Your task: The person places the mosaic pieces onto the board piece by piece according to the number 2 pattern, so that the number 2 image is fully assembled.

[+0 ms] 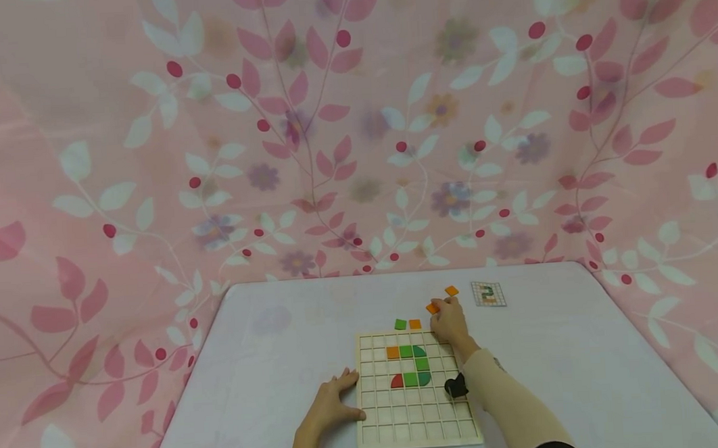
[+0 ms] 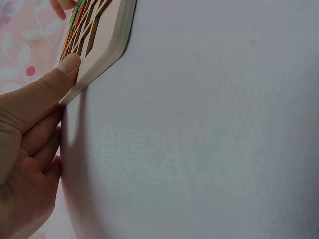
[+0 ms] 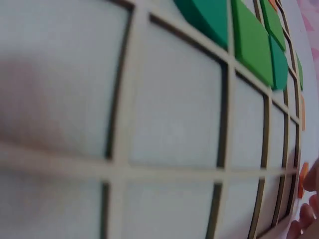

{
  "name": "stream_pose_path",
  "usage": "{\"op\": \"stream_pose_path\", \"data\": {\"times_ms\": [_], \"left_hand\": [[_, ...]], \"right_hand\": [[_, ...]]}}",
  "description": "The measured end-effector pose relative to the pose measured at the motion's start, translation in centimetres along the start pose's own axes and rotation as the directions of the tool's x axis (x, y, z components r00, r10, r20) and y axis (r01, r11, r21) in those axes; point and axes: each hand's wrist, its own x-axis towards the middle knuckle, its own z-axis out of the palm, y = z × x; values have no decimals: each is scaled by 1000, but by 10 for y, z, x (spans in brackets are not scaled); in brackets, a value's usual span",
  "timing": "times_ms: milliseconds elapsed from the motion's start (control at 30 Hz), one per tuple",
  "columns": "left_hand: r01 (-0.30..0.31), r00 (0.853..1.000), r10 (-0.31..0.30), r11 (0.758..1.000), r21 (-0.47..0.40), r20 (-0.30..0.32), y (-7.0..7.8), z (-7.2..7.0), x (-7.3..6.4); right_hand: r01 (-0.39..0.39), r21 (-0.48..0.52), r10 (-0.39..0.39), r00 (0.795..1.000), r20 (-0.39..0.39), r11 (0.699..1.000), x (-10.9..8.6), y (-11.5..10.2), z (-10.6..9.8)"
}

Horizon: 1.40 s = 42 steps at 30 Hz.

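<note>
Leftward, an orange tile (image 1: 432,309) juts past the right hand's (image 1: 450,321) fingers (image 1: 443,304).

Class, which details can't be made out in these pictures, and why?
Head view: the pattern card is too small to read cell by cell.
Head view: the black device hides part of the board.
Right wrist view: the right edge cuts off the right hand; its grip on the orange tile is unclear.
Left wrist view: the top edge cuts off the board.

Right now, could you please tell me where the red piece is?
In the head view, the red piece sits on the gridded board, at the coloured shape's lower left, immediately left of a green square.
</note>
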Motion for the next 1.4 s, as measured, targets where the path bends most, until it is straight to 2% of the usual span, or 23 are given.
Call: {"op": "stream_pose_path", "data": {"times_ms": [100,167,233,300,400,500,767,833,967,1033,1200,1267,1400], "left_hand": [[9,1000,-9,1000,-3,2,0,0,0],[13,1000,-13,1000,-1,1,0,-1,0],[12,1000,-12,1000,2,-2,0,-1,0],[11,1000,-11,1000,3,-3,0,-2,0],[8,1000,-8,1000,-3,0,0,-1,0],[5,1000,-5,1000,-5,2,-1,-1,0],[11,1000,-11,1000,-11,2,-2,-1,0],[8,1000,-8,1000,-13,2,-2,-1,0],[-1,1000,1,1000,-17,11,-2,-2,0],[3,1000,-2,1000,-13,13,-2,-2,0],[1,1000,-1,1000,12,10,-1,-4,0],[-3,1000,3,1000,13,10,0,-4,0],[-7,1000,7,1000,4,15,0,-3,0]], "right_hand": [[78,-30,-79,996,-38,997,-1,-11,9],[154,-60,-156,987,-25,986,-1,-22,16],[220,-85,-219,975,27,972,-1,-33,22],[234,-97,-224,969,107,967,-2,-42,27],[196,-127,-168,965,201,972,-2,-52,31],[165,-138,-131,965,229,976,1,-55,33],[132,21,-132,943,304,991,9,-53,22],[105,25,-107,950,293,994,9,-49,20],[14,66,-26,981,191,998,5,-42,18],[-6,116,-12,989,147,993,4,-38,18],[36,189,-62,989,131,981,3,-30,18],[47,185,-73,988,135,982,3,-29,16],[20,160,-44,988,148,987,3,-29,14]]}}
